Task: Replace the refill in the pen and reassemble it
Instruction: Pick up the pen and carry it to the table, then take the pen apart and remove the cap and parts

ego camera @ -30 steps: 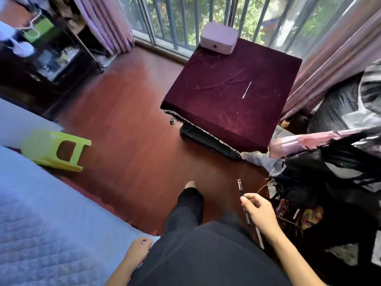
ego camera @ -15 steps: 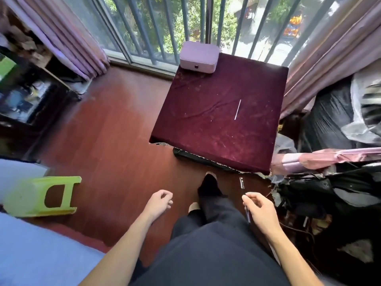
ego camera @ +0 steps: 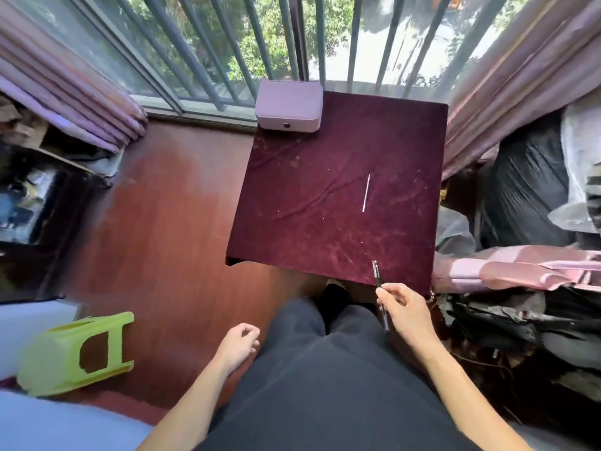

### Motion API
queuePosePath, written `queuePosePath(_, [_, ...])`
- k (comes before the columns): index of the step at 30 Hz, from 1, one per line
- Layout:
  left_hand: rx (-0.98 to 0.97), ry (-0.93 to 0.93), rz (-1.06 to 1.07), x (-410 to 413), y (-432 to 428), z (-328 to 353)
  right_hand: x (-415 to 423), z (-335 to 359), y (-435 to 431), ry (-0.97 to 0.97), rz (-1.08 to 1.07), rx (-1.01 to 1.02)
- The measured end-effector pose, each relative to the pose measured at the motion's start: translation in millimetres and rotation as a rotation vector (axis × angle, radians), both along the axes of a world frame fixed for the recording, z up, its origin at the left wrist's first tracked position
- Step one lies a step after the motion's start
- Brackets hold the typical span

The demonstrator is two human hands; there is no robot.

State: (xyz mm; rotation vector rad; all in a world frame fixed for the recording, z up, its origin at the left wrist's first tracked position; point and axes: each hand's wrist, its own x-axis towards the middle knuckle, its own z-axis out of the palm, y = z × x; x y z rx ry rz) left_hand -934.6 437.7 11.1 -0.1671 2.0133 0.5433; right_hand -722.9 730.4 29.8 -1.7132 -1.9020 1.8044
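My right hand [ego camera: 406, 312] grips a thin black pen [ego camera: 376, 273] near its middle, with the upper end of the pen over the near right edge of the table [ego camera: 292, 229], which is covered in dark red velvet. A thin white refill [ego camera: 366, 193] lies alone on the cloth, right of centre, well beyond the pen. My left hand [ego camera: 239, 345] hangs beside my left thigh with its fingers loosely curled and nothing in it.
A pale pink box [ego camera: 288, 105] sits at the table's far left corner by the barred window. A lime green stool [ego camera: 74, 353] lies on its side on the wooden floor at left. Black bags and pink clutter [ego camera: 527, 275] crowd the right side.
I have stepped closer to the table. My right hand has carried the pen forward over the table's near edge. My left hand has come up off the bed to hang beside my thigh.
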Motion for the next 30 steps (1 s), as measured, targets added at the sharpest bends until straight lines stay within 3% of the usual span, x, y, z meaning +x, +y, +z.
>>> queuePosePath(7, [-0.071,-0.057,-0.123,-48,16,2,-46,1,6,-0.024,-0.093,-0.032])
queuePosePath(15, [0.235,-0.085,-0.254,-86,122,-10,-108,-13,-6,-0.024,-0.114,-0.049])
queuePosePath(22, [0.452,-0.167,-0.154,-73,202,-50,-152,-73,-17,-0.026,-0.131,-0.089])
queuePosePath(30, [0.476,-0.084,-0.077,-82,226,-136,-183,-156,-16,0.01,-0.204,-0.072])
